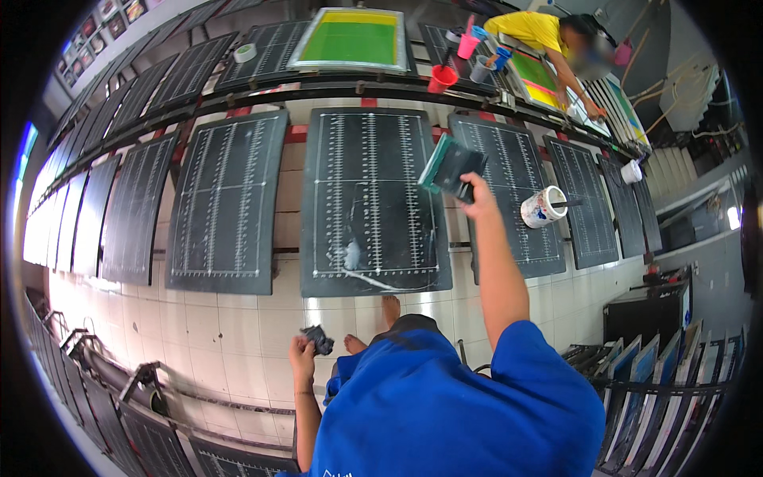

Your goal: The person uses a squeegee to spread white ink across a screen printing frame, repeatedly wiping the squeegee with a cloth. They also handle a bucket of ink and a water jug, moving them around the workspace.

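Note:
My right hand [477,195] is stretched forward, its fingers closed on the near edge of a dark, flat squeegee [458,168] with a pale green strip along its left side. The squeegee is over the right edge of the middle black printing board [342,143], which carries white ruler markings. I cannot tell whether the two touch. A pale smear [351,254] and a curved white streak mark the board's near end. Low on the left, my left hand [302,358] grips a crumpled dark rag [319,340] above the tiled floor.
More marked boards stand on both sides, such as one on the left [226,199]. A paint-stained white tub [544,207] sits on the right one. Beyond the rail are a green screen frame [350,40], a red cup [443,78] and a co-worker in yellow [528,32]. Frames [660,389] stand racked at lower right.

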Demonstrator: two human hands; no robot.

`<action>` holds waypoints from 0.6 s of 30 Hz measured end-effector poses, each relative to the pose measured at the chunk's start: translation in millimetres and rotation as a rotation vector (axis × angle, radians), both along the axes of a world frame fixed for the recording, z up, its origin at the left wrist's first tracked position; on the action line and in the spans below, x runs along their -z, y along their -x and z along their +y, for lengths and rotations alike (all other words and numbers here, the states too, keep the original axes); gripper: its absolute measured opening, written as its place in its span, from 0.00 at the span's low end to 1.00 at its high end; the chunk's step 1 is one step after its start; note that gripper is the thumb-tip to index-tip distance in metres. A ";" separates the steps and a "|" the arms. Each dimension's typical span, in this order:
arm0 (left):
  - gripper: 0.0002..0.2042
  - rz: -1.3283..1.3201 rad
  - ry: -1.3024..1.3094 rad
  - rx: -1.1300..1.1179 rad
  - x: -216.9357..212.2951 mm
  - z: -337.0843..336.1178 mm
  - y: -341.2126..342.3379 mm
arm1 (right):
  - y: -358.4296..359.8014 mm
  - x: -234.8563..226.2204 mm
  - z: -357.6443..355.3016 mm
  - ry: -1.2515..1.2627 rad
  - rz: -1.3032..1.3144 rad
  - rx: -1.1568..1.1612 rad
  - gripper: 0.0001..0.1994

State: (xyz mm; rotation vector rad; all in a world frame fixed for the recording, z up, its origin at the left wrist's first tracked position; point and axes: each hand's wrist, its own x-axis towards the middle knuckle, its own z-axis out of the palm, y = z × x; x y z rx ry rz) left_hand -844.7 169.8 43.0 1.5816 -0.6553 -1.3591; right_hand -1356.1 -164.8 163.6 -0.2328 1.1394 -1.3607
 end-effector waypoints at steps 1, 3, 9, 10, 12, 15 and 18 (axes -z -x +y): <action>0.06 -0.025 -0.025 -0.024 1.1 5.7 -1.2 | 37.0 -5.0 -13.8 0.030 0.118 0.016 0.13; 0.06 -0.078 -0.083 -0.063 -2.5 18.8 -3.1 | 77.8 -22.3 -40.7 0.028 0.464 0.031 0.14; 0.06 -0.154 -0.246 0.026 -28.0 2.0 20.1 | 237.9 5.7 -122.9 -0.535 1.531 -0.340 0.25; 0.07 -0.202 -0.258 0.013 -30.0 11.3 16.7 | 229.0 10.9 -130.4 -0.573 1.494 -0.442 0.25; 0.07 -0.271 -0.267 0.005 -33.5 20.1 17.2 | 213.0 -20.8 -140.5 -0.649 1.441 -0.618 0.25; 0.07 -0.249 -0.286 -0.011 -38.3 14.8 20.2 | 228.1 -33.2 -140.2 -0.747 1.558 -0.398 0.21; 0.07 -0.213 -0.271 -0.022 -29.8 13.3 23.0 | 212.8 -46.7 -127.5 -0.704 1.739 -0.267 0.18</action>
